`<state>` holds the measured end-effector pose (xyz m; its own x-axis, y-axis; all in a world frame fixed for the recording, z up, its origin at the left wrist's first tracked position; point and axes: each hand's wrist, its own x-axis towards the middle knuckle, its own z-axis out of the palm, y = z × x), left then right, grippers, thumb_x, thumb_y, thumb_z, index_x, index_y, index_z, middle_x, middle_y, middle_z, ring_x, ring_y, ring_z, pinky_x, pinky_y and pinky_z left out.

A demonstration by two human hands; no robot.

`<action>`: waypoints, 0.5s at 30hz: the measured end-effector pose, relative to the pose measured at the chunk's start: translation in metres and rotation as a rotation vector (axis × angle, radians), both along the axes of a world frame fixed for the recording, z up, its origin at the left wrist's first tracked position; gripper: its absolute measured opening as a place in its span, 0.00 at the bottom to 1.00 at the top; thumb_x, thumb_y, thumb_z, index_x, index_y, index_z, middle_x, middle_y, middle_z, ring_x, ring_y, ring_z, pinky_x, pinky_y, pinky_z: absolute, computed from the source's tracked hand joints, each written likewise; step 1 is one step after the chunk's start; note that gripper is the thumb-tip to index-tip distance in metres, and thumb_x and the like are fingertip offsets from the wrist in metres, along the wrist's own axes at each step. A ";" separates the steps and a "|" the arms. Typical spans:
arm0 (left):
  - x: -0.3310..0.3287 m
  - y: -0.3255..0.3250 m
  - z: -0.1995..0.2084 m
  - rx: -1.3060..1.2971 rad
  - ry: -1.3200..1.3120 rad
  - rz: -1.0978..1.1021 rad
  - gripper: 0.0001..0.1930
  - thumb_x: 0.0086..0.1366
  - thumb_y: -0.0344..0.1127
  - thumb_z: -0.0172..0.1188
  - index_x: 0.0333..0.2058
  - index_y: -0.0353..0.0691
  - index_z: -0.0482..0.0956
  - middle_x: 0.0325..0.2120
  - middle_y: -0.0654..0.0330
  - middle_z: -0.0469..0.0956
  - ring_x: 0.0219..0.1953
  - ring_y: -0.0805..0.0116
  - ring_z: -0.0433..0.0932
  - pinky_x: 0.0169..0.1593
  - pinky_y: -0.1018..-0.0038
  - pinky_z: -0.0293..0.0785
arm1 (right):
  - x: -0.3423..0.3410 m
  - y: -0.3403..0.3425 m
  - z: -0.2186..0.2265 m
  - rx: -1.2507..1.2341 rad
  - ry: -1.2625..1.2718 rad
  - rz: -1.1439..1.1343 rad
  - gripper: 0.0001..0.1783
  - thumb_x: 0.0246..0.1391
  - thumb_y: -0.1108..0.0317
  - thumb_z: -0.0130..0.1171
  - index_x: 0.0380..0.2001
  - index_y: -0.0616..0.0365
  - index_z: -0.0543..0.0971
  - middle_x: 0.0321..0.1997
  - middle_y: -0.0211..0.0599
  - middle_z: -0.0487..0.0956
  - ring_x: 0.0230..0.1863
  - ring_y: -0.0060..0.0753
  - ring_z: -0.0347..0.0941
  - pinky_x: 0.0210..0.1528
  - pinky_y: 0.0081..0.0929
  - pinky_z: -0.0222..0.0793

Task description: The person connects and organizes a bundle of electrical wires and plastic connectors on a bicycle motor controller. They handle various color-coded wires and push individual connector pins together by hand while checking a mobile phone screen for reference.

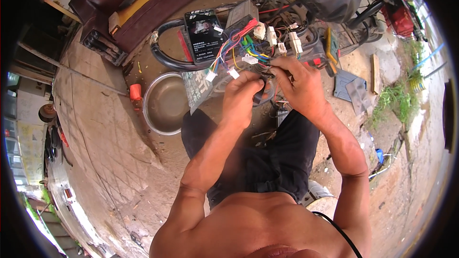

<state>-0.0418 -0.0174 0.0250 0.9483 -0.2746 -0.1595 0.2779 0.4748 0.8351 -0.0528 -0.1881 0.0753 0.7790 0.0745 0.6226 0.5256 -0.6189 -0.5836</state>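
My left hand [242,94] is closed, its thumb and fingers pinched at the lower end of a wire harness [221,52]. A dark strip [259,96] hangs by its thumb; what it is, I cannot make out. Close on the right, my right hand [302,86] pinches the same bundle between thumb and fingers. Colored wires fan out beyond my fingertips, ending in several white plug connectors [296,43]. Another white connector [249,59] lies just above my left hand. My fingers hide the exact spot where they grip.
A phone [203,36] with a lit screen rests beside the wires, by a thick black curved tube [161,53]. On the ground at left stand a metal basin [166,125] and an orange object [136,91]. A maroon seat [103,7] is at the far left.
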 end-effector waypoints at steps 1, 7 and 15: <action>0.000 -0.002 0.000 -0.003 -0.001 -0.001 0.06 0.69 0.26 0.54 0.38 0.35 0.80 0.37 0.58 0.83 0.39 0.67 0.84 0.42 0.67 0.83 | 0.000 -0.003 0.002 -0.024 0.011 0.004 0.07 0.56 0.73 0.64 0.39 0.58 0.81 0.32 0.41 0.81 0.31 0.49 0.80 0.33 0.38 0.76; -0.003 -0.016 0.001 -0.146 -0.073 0.039 0.06 0.66 0.24 0.53 0.37 0.34 0.80 0.37 0.55 0.83 0.40 0.65 0.82 0.42 0.67 0.81 | -0.001 -0.006 0.008 -0.124 -0.069 0.002 0.05 0.56 0.73 0.64 0.37 0.57 0.80 0.33 0.40 0.80 0.32 0.49 0.80 0.34 0.38 0.76; -0.016 -0.018 0.007 -0.276 -0.357 0.055 0.07 0.64 0.18 0.52 0.39 0.32 0.76 0.44 0.53 0.80 0.44 0.68 0.78 0.50 0.71 0.75 | 0.003 -0.011 0.006 -0.073 -0.050 0.015 0.05 0.56 0.74 0.65 0.36 0.56 0.80 0.36 0.39 0.80 0.34 0.49 0.80 0.35 0.39 0.76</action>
<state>-0.0574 -0.0354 0.0317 0.9448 -0.2090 0.2521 -0.0358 0.6993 0.7139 -0.0501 -0.1993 0.0815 0.7456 0.1322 0.6531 0.5623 -0.6509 -0.5101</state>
